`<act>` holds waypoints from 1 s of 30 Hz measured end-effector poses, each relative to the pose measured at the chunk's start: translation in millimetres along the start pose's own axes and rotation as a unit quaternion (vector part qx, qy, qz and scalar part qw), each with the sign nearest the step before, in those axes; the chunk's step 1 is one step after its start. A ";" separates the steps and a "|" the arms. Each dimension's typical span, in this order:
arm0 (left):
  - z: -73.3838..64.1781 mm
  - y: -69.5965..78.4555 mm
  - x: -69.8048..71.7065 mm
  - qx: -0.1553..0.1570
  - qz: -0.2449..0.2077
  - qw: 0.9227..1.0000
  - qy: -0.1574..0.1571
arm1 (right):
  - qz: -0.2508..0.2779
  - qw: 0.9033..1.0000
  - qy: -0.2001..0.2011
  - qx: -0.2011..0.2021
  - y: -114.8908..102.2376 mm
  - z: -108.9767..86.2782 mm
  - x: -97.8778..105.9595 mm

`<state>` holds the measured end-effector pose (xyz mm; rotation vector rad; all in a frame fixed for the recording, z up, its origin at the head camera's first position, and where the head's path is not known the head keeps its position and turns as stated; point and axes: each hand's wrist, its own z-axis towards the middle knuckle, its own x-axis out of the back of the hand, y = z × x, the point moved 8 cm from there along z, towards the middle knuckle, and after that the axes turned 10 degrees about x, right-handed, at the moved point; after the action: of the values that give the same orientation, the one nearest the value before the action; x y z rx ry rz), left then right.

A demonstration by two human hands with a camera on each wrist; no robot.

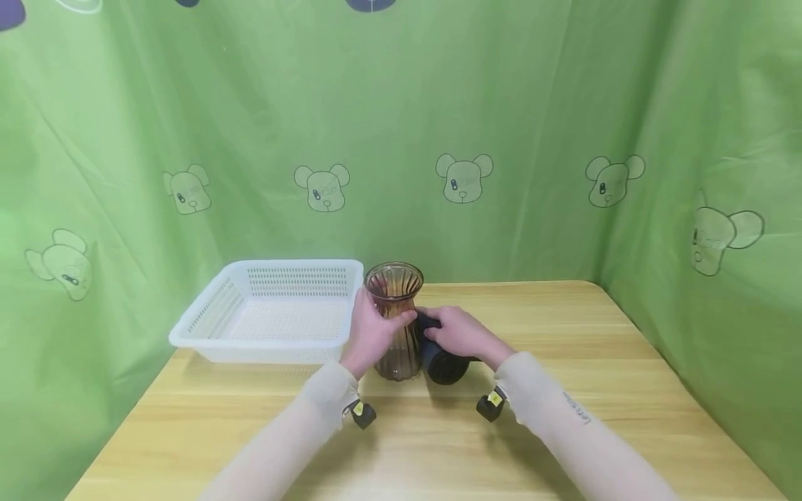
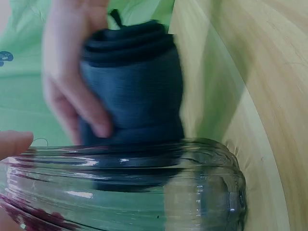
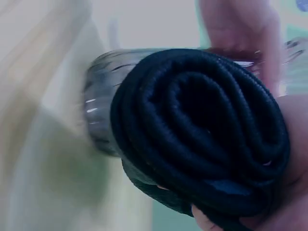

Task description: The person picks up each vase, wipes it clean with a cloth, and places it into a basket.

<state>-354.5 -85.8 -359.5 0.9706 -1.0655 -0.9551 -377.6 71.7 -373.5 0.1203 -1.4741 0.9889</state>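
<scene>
A ribbed glass vase [image 1: 399,348], brown-tinted with a flared rim, stands upright on the table. My left hand [image 1: 371,330] grips it around the neck, thumb across the near side. Just to its right, my right hand [image 1: 460,332] holds a dark blue rolled-up cloth [image 1: 443,365], fingers curled over its top side. In the left wrist view the cloth roll [image 2: 134,91] sits right behind the glass vase [image 2: 144,187], partly seen through it. The right wrist view shows the spiral end of the cloth roll [image 3: 202,130], covering much of the vase [image 3: 103,101].
A white perforated plastic basket [image 1: 263,344] stands on the left of the wooden table [image 1: 564,334], its right side close to the vase and left hand. Green curtains [image 1: 401,229] with bear-head prints hang behind and along both sides.
</scene>
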 end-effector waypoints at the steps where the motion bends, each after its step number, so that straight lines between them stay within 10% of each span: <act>1: -0.2 0.6 0.6 -0.004 0.001 1.000 0.001 | 0.004 1.000 0.007 0.001 -4.3 0.0 6.1; 9: -1.4 -2.6 2.7 0.005 0.012 1.000 -0.005 | 0.025 0.998 0.060 0.012 -31.6 1.3 42.5; 24: 0.5 -3.8 -4.7 0.015 -0.024 0.999 -0.026 | -0.029 0.998 -0.053 -0.023 9.0 4.8 -24.6; 30: 0.3 -4.8 -4.0 0.016 -0.028 0.999 -0.019 | -0.016 0.999 -0.032 -0.021 11.1 1.3 -25.5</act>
<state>-356.4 -83.4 -365.0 1.0163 -1.0943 -1.0078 -380.2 65.7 -400.5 0.1462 -1.5452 0.9349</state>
